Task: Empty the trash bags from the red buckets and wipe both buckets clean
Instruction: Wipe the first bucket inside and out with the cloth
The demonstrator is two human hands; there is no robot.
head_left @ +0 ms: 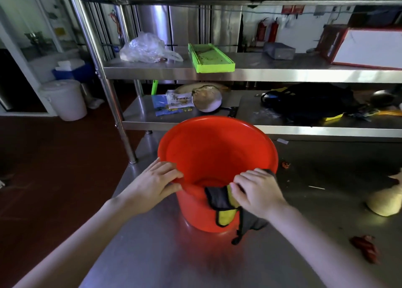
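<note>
A red bucket [217, 148] stands upright on the steel table [165, 255], with no bag inside it. My left hand [154, 184] grips the near left part of its rim. My right hand [256, 192] presses a grey and yellow cloth [221, 205] against the near right rim; the cloth hangs down over the bucket's outer wall. Only one red bucket is in view.
A steel shelf rack rises behind the bucket, holding a clear plastic bag [145, 47], a green tray [210, 58], a black bag [309, 102] and papers [171, 103]. Red scraps [365, 250] and a pale lump [385, 200] lie at the table's right. A white bin [65, 98] stands on the floor, left.
</note>
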